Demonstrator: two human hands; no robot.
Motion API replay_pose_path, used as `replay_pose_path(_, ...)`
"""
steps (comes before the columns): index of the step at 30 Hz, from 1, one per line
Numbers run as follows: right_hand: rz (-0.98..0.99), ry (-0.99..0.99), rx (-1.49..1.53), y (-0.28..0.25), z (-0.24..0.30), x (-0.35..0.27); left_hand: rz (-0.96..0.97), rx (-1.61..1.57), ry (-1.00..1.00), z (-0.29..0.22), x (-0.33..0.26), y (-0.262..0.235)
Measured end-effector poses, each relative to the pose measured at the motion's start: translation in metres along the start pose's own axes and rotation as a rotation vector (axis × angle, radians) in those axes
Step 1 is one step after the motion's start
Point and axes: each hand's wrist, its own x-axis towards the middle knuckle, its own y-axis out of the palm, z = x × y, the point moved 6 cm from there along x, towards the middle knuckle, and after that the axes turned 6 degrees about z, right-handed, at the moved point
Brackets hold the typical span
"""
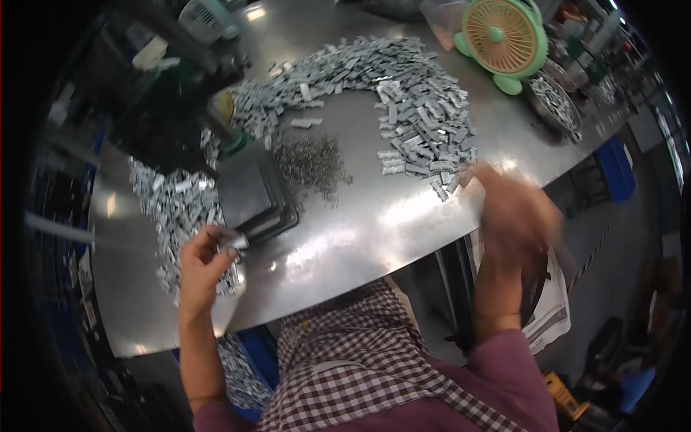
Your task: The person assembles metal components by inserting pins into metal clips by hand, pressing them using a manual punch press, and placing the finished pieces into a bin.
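My left hand is by the front corner of a dark machine base, thumb and fingers pinched on a small silvery metal piece. Beneath and beyond that hand lies a heap of similar flat metal pieces. Over at the right, my right hand is smeared by motion beside the near end of a larger curved heap of these pieces. Its fingertips reach toward the last loose pieces, and whether they hold one is hidden by the blur. A pile of tiny dark metal parts sits right of the machine base.
The dark machine rises at the left of the steel table. A green and orange fan and a metal bowl of parts stand at the far right. Below the front edge, a blue bin holds more metal pieces.
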Motion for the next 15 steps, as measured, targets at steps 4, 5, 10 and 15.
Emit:
replay_pose_path(4, -0.004, 0.375, -0.905, -0.049, -0.115, -0.015, 0.132, -0.061, -0.006, 0.015, 0.01, 0.01)
replay_pose_path(5, -0.027, 0.394, -1.027, -0.06, -0.122, -0.018, 0.188, -0.063, 0.007, 0.014, 0.009, 0.017)
replay_pose_path(10, 0.277, 0.548, -1.32, -0.038, -0.188, -0.004, 0.08, 0.006, 0.019, 0.013, 0.009, 0.005)
replay_pose_path(15, 0.33, 0.223, -1.297, -0.024, -0.204, 0.019, 0.269, -0.182, 0.008, 0.027, 0.008, 0.016)
